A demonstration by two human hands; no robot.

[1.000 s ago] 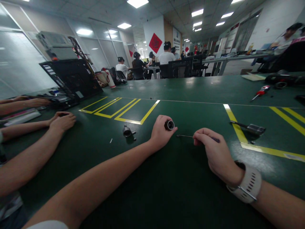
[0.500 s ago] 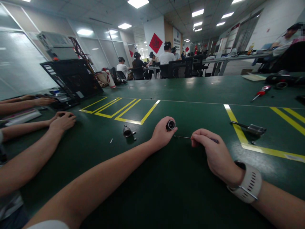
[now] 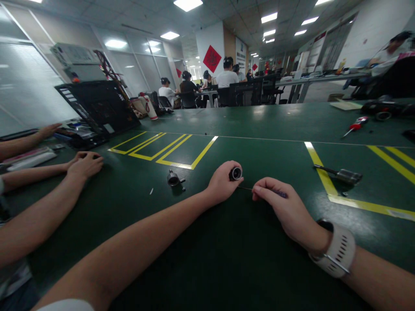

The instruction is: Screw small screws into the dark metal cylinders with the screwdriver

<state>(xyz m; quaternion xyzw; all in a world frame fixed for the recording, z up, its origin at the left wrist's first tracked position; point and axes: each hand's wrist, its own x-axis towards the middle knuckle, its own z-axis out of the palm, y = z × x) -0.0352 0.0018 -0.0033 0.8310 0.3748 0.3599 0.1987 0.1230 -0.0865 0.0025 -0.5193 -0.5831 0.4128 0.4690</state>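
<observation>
My left hand (image 3: 223, 181) is closed round a short dark cylinder with a metal-rimmed round opening (image 3: 236, 173), which faces me. In my right hand (image 3: 275, 196) is a thin screwdriver (image 3: 246, 188), pinched near the front of its dark handle. Its shaft points left and its tip is hidden at the underside of my left hand. To the left on the green table lies a metal cup-shaped part (image 3: 173, 178), with a few tiny nuts or screws (image 3: 183, 180) beside it. Further right lies a metal cylinder with a dark rod (image 3: 346, 176).
Yellow tape (image 3: 181, 165) marks areas on the green table (image 3: 227, 255). A red-handled screwdriver (image 3: 356, 125) lies at the back right. Another person's hands (image 3: 86, 164) rest at the left, near a black case (image 3: 100, 103). A small white scrap (image 3: 151, 191) lies left of centre.
My right hand has moved left with the screwdriver, bringing its tip under my left hand. My left hand and the cylinder have shifted slightly right and down. A neighbour's far hand has lifted.
</observation>
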